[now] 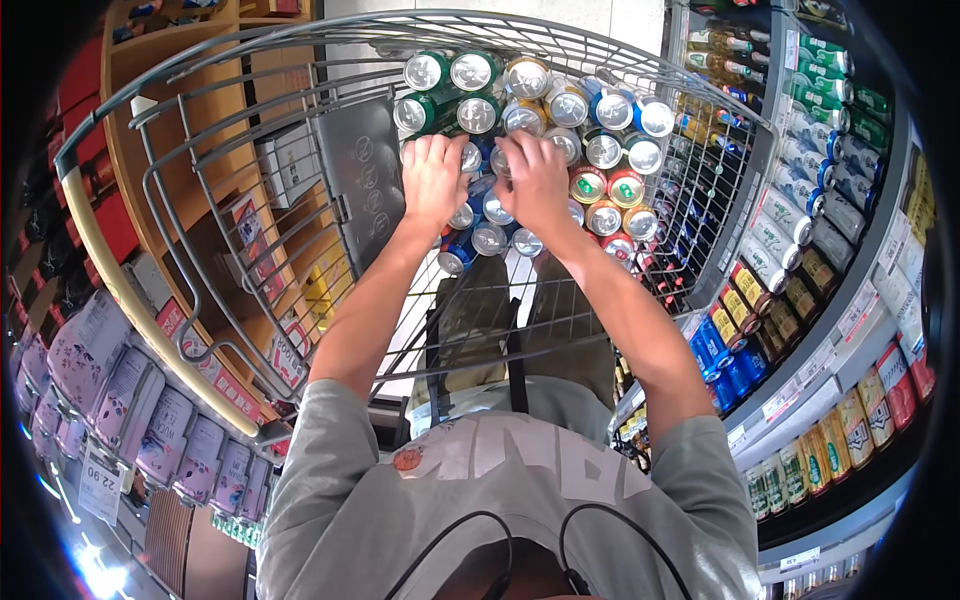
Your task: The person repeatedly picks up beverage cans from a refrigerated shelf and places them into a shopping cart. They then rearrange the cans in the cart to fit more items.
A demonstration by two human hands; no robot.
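The shopping cart [445,17] fills most of my view: a grey wire basket with a cream handle [104,265] along its left end. Beyond its right side I have a curved shelf [800,385] packed with cans and bottles; to the left, wooden shelving [175,55] with purple packages [160,430] below it. A grey panel [365,185] stands inside the basket, just left of the cans. Those cans are bunched in the cart, silver ends facing me — green cans [472,70] at the far left, red cans [626,188] to the right, blue cans [452,258] nearest the body. Both hands reach in among them, side by side. The left hand [433,182] curls over, fingers beside a silver-topped can [470,157]; the right hand [537,178] bends downward, thumb inward. Whether either grips a can — I cannot tell.
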